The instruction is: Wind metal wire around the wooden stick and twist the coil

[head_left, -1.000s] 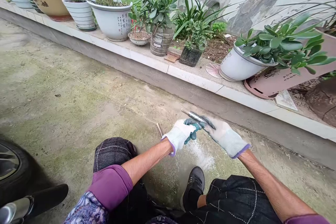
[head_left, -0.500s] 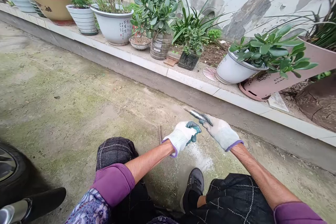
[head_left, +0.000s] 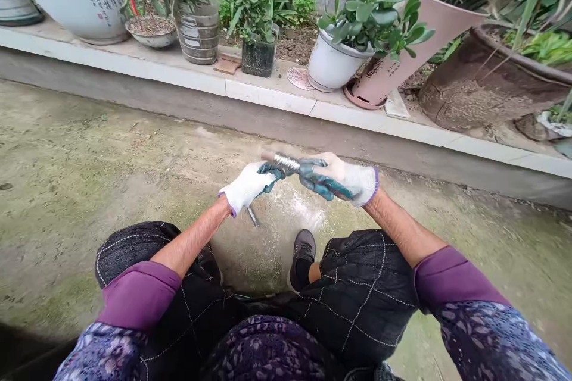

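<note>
My right hand [head_left: 333, 177], in a white glove with a dark teal coating, is closed around one end of a short rod [head_left: 286, 162]. The rod has a shiny, silvery, ridged middle and a brownish tip, slightly blurred, that points left. My left hand [head_left: 257, 183], gloved alike, has its fingers curled right against the rod's lower side. Whatever sits inside those fingers is hidden. Beneath the left wrist, a thin grey metal rod [head_left: 252, 216] shows, partly covered by the glove. White powder [head_left: 306, 211] is scattered on the concrete below both hands.
A low tiled ledge [head_left: 268, 95] runs across ahead, bearing several potted plants, among them a white pot [head_left: 335, 65], a leaning pink pot [head_left: 393, 65] and a large brown pot [head_left: 473, 89]. My shoe [head_left: 304, 253] stands on the mossy concrete floor.
The view has turned rightward and down. My left hand, apart from the rod before, is now up against it. The rod now points more level to the left.
</note>
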Available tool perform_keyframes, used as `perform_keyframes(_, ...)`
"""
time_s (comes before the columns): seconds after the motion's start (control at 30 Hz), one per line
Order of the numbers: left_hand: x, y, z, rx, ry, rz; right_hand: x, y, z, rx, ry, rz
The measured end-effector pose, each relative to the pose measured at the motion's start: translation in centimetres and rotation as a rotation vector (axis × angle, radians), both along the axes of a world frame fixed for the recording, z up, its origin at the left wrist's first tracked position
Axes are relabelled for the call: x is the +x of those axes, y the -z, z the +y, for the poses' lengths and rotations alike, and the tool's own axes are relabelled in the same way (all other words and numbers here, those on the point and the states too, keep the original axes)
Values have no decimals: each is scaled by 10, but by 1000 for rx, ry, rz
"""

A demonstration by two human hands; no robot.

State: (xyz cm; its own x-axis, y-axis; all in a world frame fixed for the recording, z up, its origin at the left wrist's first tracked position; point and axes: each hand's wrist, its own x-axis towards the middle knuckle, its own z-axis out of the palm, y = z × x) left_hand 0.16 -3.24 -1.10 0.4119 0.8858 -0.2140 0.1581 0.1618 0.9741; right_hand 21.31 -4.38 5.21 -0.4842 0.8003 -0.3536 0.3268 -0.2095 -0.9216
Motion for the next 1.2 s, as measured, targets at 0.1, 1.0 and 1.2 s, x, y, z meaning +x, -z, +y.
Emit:
perform_keyframes(0.1, 11, -4, 2, 97, 167, 95, 14, 1, -20, -132, -251, -107)
perform_keyframes(1.0, 30, -9, -18, -41, -54, -32, 17, 31, 25, 379, 135, -548)
perform_keyframes(1.2, 5, -7, 1, -5, -48, 96, 11, 13, 10, -59, 17, -100)
